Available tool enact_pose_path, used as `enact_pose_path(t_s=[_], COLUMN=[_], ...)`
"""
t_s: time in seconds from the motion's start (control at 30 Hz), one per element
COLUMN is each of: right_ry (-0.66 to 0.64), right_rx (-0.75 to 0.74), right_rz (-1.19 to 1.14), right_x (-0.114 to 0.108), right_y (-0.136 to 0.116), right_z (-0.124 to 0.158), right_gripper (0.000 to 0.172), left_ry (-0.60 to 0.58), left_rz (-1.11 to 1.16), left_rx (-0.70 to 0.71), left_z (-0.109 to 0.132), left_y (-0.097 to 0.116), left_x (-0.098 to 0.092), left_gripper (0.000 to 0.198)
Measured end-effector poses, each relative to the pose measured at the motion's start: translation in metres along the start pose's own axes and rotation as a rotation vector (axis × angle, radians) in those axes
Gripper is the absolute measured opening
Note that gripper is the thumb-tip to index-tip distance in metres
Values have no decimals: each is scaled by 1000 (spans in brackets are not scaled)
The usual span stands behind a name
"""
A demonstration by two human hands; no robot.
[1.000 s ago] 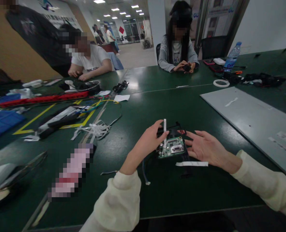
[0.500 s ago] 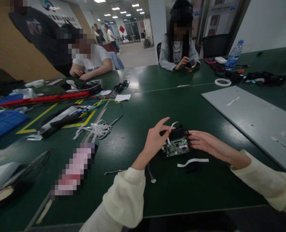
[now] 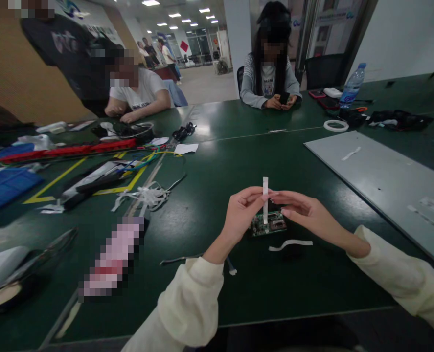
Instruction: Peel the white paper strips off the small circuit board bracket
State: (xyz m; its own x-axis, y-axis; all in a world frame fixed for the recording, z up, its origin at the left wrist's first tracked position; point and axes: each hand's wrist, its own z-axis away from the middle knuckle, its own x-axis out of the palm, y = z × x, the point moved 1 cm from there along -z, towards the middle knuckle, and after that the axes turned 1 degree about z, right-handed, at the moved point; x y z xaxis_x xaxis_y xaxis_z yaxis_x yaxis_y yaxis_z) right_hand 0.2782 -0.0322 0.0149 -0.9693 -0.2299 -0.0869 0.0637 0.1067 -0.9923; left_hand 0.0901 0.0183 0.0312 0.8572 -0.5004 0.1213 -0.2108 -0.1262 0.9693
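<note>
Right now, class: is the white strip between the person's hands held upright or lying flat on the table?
Upright. The white strip stands vertically, pinched at its middle between the left hand and right hand, above the green circuit board.

dark green table (image 3: 239, 146), circuit board (image 3: 268, 224), white strip (image 3: 290, 244), grey panel (image 3: 381, 181)

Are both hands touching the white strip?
Touching. The head view shows left hand and right hand pinching the upright white strip between their fingertips.
</note>
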Motion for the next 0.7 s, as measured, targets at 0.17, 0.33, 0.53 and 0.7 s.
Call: enact_pose_path(t_s=[0.17,0.33,0.53,0.7], right_ry=[-56,138,41,-172], right_rx=[94,103,127,144], right_rz=[-184,-159,-209,42], right_x=[17,23,30,51], right_y=[-12,-16,-35,-26], right_z=[-11,-22,-19,-21], right_gripper=[38,23,22,31], left_ry=[20,-98,23,35], left_rz=[56,-12,-538,-765], left_rx=[63,164,162,210], left_z=[0,-2,-2,1], left_y=[6,4,-14,-21], left_x=[1,-2,-13,-14], left_gripper=[27,40,52,48])
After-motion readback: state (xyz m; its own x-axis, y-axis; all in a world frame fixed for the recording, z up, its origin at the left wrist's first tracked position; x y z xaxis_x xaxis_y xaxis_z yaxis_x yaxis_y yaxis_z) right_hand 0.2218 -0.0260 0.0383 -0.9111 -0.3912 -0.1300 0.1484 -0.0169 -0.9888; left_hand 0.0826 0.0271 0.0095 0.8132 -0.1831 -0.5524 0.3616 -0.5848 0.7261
